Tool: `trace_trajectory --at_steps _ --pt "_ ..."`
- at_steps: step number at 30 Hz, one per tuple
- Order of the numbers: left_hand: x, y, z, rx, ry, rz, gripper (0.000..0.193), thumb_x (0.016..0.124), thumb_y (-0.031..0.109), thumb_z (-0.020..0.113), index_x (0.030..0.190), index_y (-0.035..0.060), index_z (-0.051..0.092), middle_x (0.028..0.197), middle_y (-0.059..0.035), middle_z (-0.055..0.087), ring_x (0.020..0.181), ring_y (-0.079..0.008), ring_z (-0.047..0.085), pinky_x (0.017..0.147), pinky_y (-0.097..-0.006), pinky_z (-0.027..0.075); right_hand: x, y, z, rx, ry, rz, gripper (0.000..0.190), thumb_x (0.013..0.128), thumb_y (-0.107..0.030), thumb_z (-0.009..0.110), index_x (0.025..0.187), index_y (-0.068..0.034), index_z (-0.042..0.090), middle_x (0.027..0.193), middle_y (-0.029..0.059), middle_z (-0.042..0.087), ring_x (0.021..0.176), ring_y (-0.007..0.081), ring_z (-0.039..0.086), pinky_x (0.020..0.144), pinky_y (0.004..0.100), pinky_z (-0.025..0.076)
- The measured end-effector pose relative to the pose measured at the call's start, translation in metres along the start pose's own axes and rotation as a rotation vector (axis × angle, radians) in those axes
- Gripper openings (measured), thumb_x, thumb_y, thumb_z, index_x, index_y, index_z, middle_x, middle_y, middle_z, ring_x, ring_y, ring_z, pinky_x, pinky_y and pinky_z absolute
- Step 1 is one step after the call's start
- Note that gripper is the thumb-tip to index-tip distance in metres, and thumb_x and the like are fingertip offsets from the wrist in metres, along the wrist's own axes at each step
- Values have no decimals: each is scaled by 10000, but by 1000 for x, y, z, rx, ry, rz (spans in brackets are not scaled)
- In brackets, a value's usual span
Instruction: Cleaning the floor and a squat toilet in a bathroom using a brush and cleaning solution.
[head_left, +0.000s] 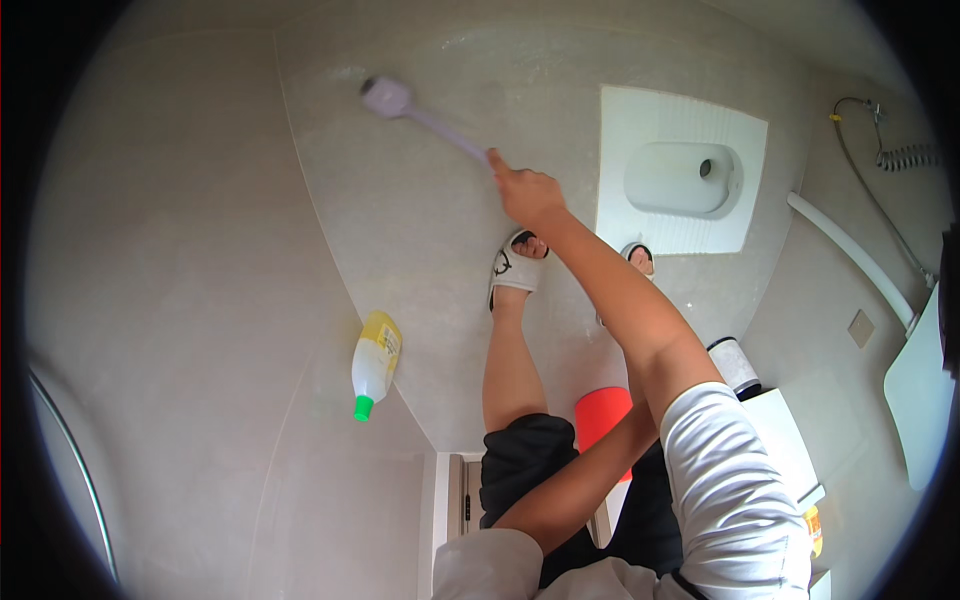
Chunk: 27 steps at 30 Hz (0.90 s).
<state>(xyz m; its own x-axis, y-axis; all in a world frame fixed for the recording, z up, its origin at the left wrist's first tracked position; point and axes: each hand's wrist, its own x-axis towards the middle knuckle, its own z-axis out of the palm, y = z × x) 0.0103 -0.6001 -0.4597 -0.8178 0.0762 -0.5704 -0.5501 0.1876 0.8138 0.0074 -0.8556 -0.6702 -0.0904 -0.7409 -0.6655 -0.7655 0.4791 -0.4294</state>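
My right hand (529, 193) grips the handle end of a light purple long-handled scrub brush (446, 135), its index finger stretched along the handle. The brush head (388, 97) is blurred and sits over the grey tiled floor (450, 202), close to the left wall. My left forearm (585, 487) crosses in front of my body and passes behind my right arm; the left hand is hidden there. A white slipper (514, 274) on my left foot is beneath my right wrist. My other slipper (638, 251) shows partly beside the right forearm.
A white squat toilet (611, 172) is set into the floor at the right. A yellow and white bottle with a green cap (377, 356) stands by the left wall. Behind my arms are a red bucket (600, 412) and a lidded bin (733, 367). A white pipe (855, 251) runs along the right wall.
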Motion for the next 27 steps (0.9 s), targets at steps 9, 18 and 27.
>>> trace_trajectory --at_steps 9,18,27 --pt "-22 0 -62 56 -73 -93 425 932 334 562 1310 139 579 1215 -99 603 1136 -279 573 1013 -572 349 74 29 -109 -161 205 122 466 1025 -297 399 1482 -207 390 956 247 700 877 454 686 771 558 542" --pt "-27 6 -86 -22 123 -85 416 912 292 592 1302 147 588 1174 -90 610 1124 -281 557 979 -538 332 20 25 -72 -197 128 87 489 1034 -309 425 1496 -167 347 853 298 681 825 511 664 752 597 531" --pt "-31 3 -125 -116 95 -78 365 916 270 584 1251 126 611 1099 -102 636 1087 -290 593 1011 -591 338 29 46 -100 -230 188 64 481 1032 -342 437 1477 -177 354 913 330 670 879 543 639 779 611 510"
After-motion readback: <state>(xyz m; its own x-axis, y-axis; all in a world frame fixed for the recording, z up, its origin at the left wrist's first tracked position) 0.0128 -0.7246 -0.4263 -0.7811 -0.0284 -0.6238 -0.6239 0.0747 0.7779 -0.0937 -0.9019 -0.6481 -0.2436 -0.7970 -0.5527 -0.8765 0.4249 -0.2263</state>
